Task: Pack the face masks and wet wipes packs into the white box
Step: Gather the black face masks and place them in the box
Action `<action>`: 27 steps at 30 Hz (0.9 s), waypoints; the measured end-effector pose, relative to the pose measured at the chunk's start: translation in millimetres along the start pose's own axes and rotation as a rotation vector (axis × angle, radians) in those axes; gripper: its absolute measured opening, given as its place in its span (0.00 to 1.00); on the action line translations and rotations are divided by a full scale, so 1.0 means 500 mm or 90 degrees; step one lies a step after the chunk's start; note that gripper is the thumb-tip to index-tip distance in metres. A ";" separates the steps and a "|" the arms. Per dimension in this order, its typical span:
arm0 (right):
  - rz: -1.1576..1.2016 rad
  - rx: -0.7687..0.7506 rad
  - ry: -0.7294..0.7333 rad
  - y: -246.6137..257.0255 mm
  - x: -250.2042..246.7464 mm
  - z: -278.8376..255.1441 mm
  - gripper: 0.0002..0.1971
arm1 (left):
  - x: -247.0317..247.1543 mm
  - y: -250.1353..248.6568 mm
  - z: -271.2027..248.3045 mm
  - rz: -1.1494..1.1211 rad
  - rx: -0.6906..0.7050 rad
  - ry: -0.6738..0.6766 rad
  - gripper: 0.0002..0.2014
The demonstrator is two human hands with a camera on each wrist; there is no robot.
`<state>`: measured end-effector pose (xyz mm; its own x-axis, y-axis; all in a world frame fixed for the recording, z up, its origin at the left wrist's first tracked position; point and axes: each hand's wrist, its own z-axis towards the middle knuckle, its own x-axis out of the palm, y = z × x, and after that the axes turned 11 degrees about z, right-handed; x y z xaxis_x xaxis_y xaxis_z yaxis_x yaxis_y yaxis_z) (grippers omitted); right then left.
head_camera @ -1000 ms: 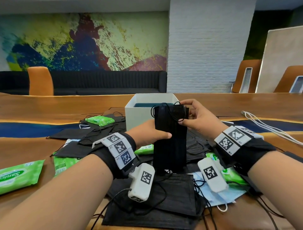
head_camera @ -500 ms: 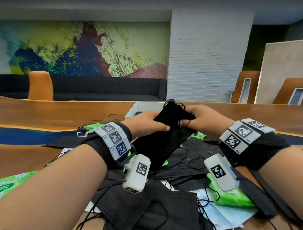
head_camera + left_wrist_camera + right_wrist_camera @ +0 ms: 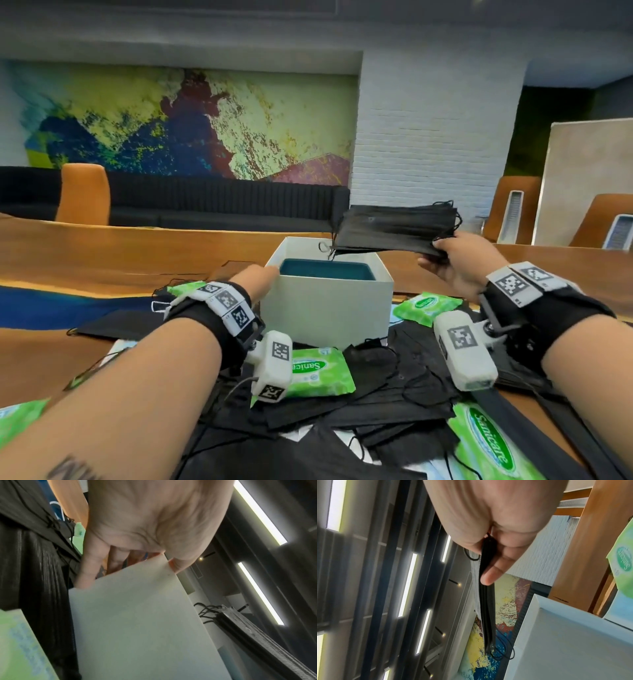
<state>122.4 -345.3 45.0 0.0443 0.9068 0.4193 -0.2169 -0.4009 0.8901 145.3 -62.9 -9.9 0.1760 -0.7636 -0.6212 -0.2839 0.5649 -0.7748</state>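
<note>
Head view: a person's two hands work at a white box (image 3: 325, 308) on a wooden table (image 3: 102, 250).
Right hand: the right hand (image 3: 459, 263) holds a stack of black face masks (image 3: 394, 229) up in the air, pinched at its right end between thumb and fingers; the stack reaches out leftward from the fingertips and lies roughly flat.
Right wrist view: the thumb (image 3: 496, 568) presses flat on one face of the mask stack (image 3: 486, 601), the rest of the hand (image 3: 488, 513) closes on the other face, and ear loops dangle from the far end.
Stack's place: its free end hangs above the box's open top, ear loops drooping toward the rim, not yet inside.
Left hand: the left hand (image 3: 255, 279) is at the box's left side wall, mostly hidden behind the near corner.
Left wrist view: the fingers (image 3: 87, 566) lie straight and slightly spread along the outside of the box (image 3: 137, 622), the thumb (image 3: 178, 563) at its upper edge; the left hand (image 3: 145, 520) clasps nothing else.
Box: open, with a teal inner liner (image 3: 325, 270) showing.
Below the wrists: loose black masks (image 3: 394, 404) lie heaped on the table.
Wet wipes: green packs (image 3: 318, 371) lie among the masks, one just beneath the left wrist, one (image 3: 426, 306) beside the box under the right hand, one (image 3: 493, 448) nearest the camera.
</note>
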 end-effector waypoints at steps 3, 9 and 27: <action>0.017 0.026 0.019 -0.004 0.024 0.013 0.13 | 0.017 0.015 0.024 -0.076 0.001 0.044 0.27; 0.040 0.076 0.071 -0.019 0.063 0.033 0.13 | 0.026 0.024 -0.014 -0.315 -0.008 0.100 0.24; -0.045 0.144 0.058 -0.018 0.139 0.057 0.14 | 0.043 0.066 -0.089 -0.442 0.080 0.099 0.22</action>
<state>155.1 -282.3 71.1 -0.0392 0.9377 0.3453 0.0075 -0.3453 0.9385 97.7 -74.8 -43.7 0.1377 -0.9898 0.0357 -0.0427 -0.0420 -0.9982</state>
